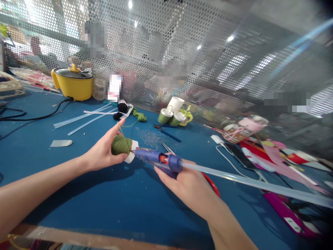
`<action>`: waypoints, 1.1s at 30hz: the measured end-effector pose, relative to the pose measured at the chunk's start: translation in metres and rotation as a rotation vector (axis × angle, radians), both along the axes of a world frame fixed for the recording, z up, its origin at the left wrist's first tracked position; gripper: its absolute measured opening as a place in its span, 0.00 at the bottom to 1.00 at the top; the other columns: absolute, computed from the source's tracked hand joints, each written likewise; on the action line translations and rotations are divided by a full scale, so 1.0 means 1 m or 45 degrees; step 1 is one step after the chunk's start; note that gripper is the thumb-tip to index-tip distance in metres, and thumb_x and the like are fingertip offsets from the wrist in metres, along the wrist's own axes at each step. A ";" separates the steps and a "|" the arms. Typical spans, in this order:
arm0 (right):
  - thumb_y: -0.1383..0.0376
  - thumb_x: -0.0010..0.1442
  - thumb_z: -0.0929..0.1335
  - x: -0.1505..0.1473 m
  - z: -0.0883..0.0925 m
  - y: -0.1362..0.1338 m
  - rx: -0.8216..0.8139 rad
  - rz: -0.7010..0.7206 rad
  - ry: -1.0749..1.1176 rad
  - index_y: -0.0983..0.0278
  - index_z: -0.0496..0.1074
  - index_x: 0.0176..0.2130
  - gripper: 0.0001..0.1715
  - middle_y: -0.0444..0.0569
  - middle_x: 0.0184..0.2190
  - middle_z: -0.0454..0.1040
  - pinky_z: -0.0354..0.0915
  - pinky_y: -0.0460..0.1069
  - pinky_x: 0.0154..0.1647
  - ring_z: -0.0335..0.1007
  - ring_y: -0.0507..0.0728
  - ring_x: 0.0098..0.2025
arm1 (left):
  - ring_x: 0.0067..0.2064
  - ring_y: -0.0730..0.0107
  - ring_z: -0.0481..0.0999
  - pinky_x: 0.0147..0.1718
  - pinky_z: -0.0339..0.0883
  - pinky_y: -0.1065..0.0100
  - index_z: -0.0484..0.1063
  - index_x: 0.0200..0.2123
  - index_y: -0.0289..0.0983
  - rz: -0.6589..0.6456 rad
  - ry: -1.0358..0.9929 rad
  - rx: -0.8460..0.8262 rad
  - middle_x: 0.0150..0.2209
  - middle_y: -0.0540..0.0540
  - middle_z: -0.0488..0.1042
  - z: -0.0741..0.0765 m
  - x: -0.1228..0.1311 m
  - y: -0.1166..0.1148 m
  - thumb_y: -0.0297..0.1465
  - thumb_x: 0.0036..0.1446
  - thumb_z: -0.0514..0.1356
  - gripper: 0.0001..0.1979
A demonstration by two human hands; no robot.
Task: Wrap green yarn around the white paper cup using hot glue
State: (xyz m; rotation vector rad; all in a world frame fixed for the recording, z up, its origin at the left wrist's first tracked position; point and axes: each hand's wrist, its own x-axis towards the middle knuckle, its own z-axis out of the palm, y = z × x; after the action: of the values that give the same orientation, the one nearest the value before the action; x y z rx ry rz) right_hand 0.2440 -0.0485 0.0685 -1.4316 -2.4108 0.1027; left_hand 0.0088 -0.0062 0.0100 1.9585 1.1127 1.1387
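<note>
My left hand [104,150] is closed around a small white cup wrapped in green yarn [120,144], tilted on its side with its white rim toward the right. A strand of the green yarn passes over my raised index finger and trails back to a loose green bundle [140,116]. In my right hand [188,182] is a blue glue gun [156,158], its nozzle touching or very near the cup by the rim. A long clear glue stick [234,177] sticks out of the gun's rear. Scissors with red handles [212,184] lie partly hidden beneath my right hand.
Blue-handled pliers [169,133] and several green-wrapped white cups [166,115] stand or lie farther back. Clear glue sticks [83,116] and a yellow electric pot [75,83] are at left. At right are a phone [240,156], colourful felt pieces [281,159] and a purple power strip [288,215].
</note>
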 end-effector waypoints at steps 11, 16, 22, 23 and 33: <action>0.60 0.59 0.62 0.002 0.001 -0.002 -0.070 -0.041 -0.015 0.61 0.71 0.34 0.10 0.44 0.32 0.77 0.64 0.49 0.35 0.72 0.57 0.35 | 0.39 0.63 0.69 0.42 0.66 0.58 0.36 0.64 0.39 -0.010 0.022 0.021 0.42 0.44 0.63 0.001 0.000 -0.001 0.28 0.47 0.60 0.46; 0.61 0.59 0.63 0.001 0.001 0.001 0.000 -0.053 0.014 0.62 0.71 0.33 0.10 0.46 0.31 0.77 0.63 0.49 0.36 0.72 0.57 0.33 | 0.39 0.62 0.69 0.46 0.64 0.55 0.36 0.64 0.38 -0.033 0.030 0.044 0.41 0.44 0.63 0.001 0.000 -0.002 0.27 0.47 0.60 0.46; 0.60 0.58 0.63 0.003 0.004 -0.003 -0.087 -0.062 0.047 0.61 0.72 0.32 0.10 0.44 0.27 0.76 0.64 0.48 0.31 0.72 0.55 0.29 | 0.43 0.59 0.68 0.49 0.62 0.54 0.35 0.64 0.36 -0.050 0.041 0.096 0.42 0.43 0.63 -0.003 -0.001 -0.001 0.27 0.46 0.60 0.47; 0.60 0.58 0.63 0.003 0.005 -0.003 -0.099 -0.066 0.058 0.61 0.72 0.32 0.10 0.44 0.27 0.76 0.64 0.48 0.31 0.72 0.55 0.29 | 0.43 0.59 0.68 0.49 0.62 0.54 0.35 0.64 0.37 -0.053 0.050 0.104 0.42 0.43 0.63 -0.003 -0.001 -0.001 0.27 0.46 0.60 0.47; 0.59 0.57 0.64 0.000 0.006 0.002 -0.099 -0.127 0.191 0.62 0.72 0.31 0.11 0.43 0.17 0.71 0.63 0.48 0.23 0.69 0.55 0.21 | 0.43 0.60 0.68 0.48 0.63 0.56 0.35 0.64 0.40 -0.106 0.096 0.167 0.44 0.43 0.63 -0.006 -0.004 -0.003 0.26 0.46 0.60 0.47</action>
State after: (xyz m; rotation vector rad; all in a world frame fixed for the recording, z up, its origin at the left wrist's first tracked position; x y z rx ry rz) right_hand 0.2438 -0.0469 0.0743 -1.5178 -2.2331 0.2726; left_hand 0.0046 -0.0093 0.0043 2.1437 1.0068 1.1267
